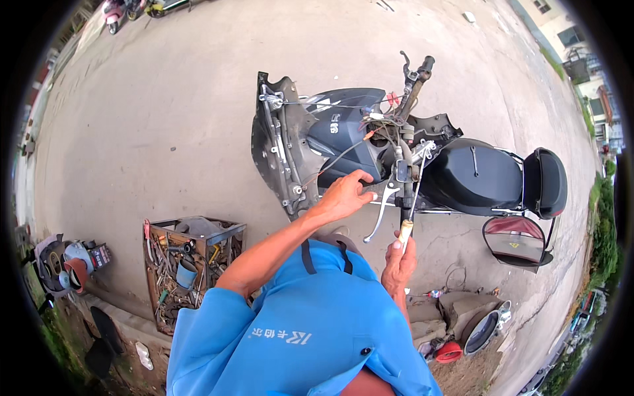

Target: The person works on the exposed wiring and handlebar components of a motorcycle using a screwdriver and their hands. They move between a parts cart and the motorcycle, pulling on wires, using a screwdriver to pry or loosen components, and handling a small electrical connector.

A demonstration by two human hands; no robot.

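A dark scooter stands in front of me with its handlebar area stripped and wires exposed. My right hand is closed around the pale yellow handle of a long screwdriver. Its thin shaft runs up beside the handlebar, toward the metal parts at the middle; I cannot tell whether the tip touches them. My left hand holds nothing, thumb and fingers apart, just left of the silver brake lever. A tangle of wires lies over the steering column. The front panel, with lamp fittings, hangs loose at the scooter's front.
An open tool crate full of tools and parts stands at my lower left. The black seat and rear box extend to the right. Below them is a maroon-and-grey part. A red round object lies at lower right.
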